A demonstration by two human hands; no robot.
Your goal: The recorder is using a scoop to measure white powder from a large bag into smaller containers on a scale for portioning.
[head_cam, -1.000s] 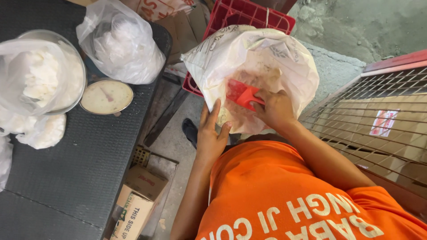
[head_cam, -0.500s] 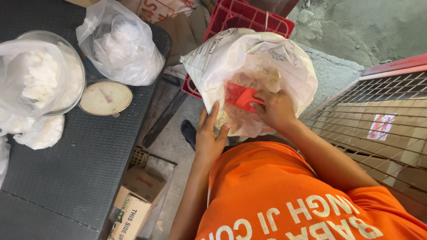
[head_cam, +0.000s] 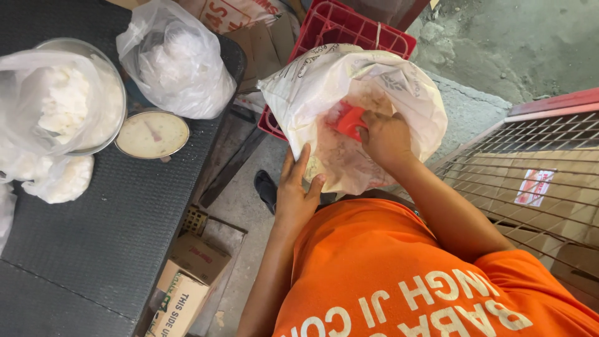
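Both hands work one soft, floppy white plastic sack (head_cam: 374, 81): left hand (head_cam: 296, 193) flat, fingers spread, bracing its side; right hand (head_cam: 384, 134) clamped on a stiff red plastic scoop (head_cam: 346, 120) inside.

Scooping inside a large white sack

The right hand (head_cam: 388, 138) grips a red scoop (head_cam: 347, 120) inside the white sack (head_cam: 399, 87); the left hand (head_cam: 296, 195) steadies its near edge. A dial scale (head_cam: 151, 133) sits on the dark worktop (head_cam: 106, 231).
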